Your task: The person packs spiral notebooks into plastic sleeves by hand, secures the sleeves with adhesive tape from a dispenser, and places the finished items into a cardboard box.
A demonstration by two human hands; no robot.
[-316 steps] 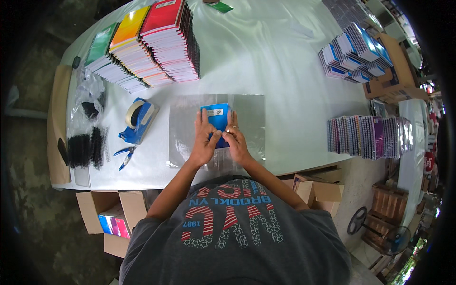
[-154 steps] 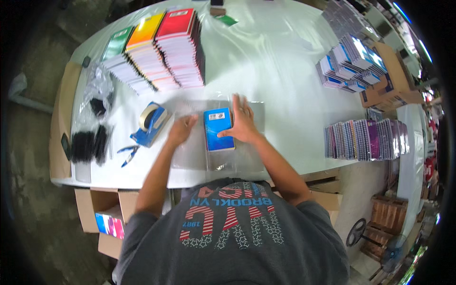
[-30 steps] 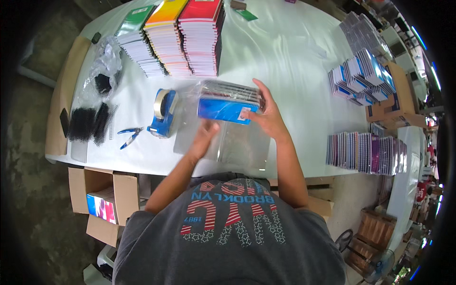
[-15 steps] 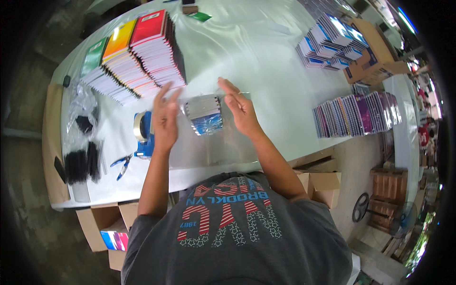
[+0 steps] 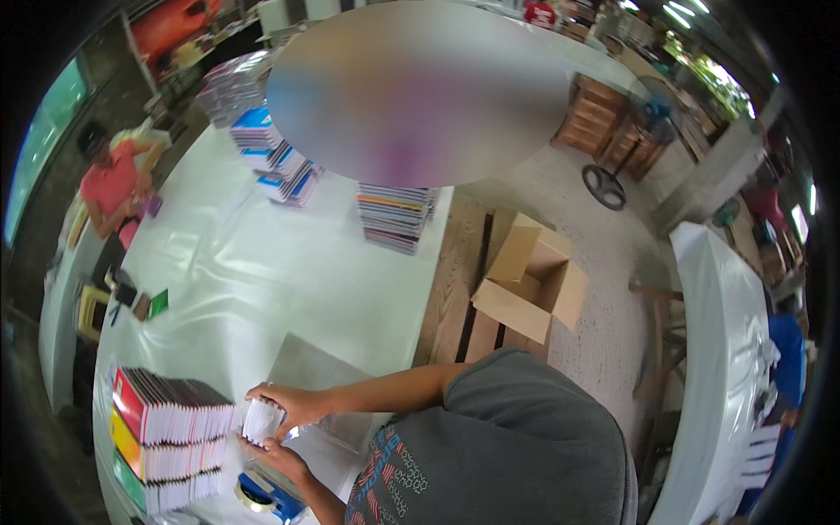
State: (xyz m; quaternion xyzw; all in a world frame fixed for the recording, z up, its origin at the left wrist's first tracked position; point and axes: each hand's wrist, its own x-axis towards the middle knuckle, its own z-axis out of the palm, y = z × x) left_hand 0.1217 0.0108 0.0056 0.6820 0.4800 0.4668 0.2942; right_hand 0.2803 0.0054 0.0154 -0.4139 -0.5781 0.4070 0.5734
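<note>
A small stack of white-paged notebooks (image 5: pixel 261 422) is gripped between my two hands, its page edges facing up. My right hand (image 5: pixel 302 406) closes around it from the far right side. My left hand (image 5: pixel 280 456) holds it from the near side, its fingers partly hidden. Just left of the hands stand tall piles of spiral notebooks (image 5: pixel 179 429) with red, yellow and green covers. A blue tape dispenser (image 5: pixel 278 500) sits below my left hand. Behind my right forearm, a clear plastic sheet (image 5: pixel 311 360) lies on the white-covered table (image 5: pixel 350 289).
Piles of blue-covered notebooks (image 5: pixel 287 175) and a stacked row of notebooks (image 5: pixel 394 217) stand on the far side. An open cardboard box (image 5: pixel 538 284) rests on wooden planks (image 5: pixel 448 302) to the right. A person in a pink top (image 5: pixel 114 188) works at the far left.
The view has swung to the right. My hands, earlier spread apart above the small blue-covered notebook stack on the plastic, now grip a stack beside the tall piles.
</note>
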